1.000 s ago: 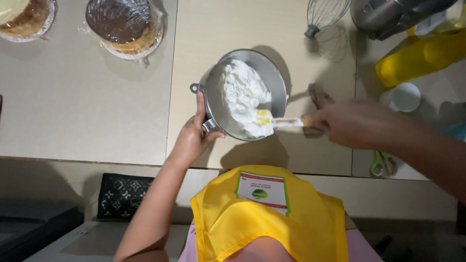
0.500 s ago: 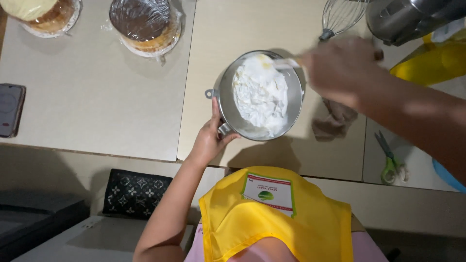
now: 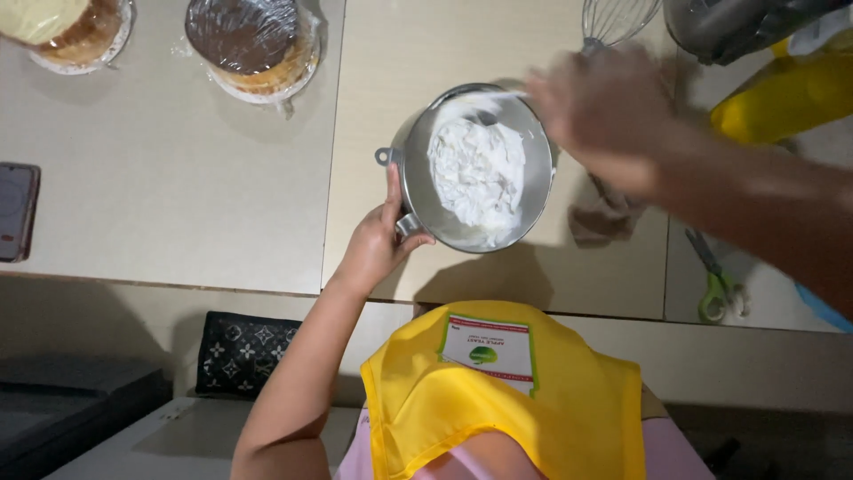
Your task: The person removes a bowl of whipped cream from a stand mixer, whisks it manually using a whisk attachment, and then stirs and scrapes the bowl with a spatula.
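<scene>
Our left hand is closed on the handle side of the bowl, which sits on the table. Our right hand, blurred above the far rim, holds a spatula whose long axis points left into the cream.

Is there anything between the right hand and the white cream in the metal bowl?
Nothing visible blocks it. The right hand, blurred, is at the far rim of the metal bowl, just above the white cream. The left hand grips the bowl's near side.
</scene>
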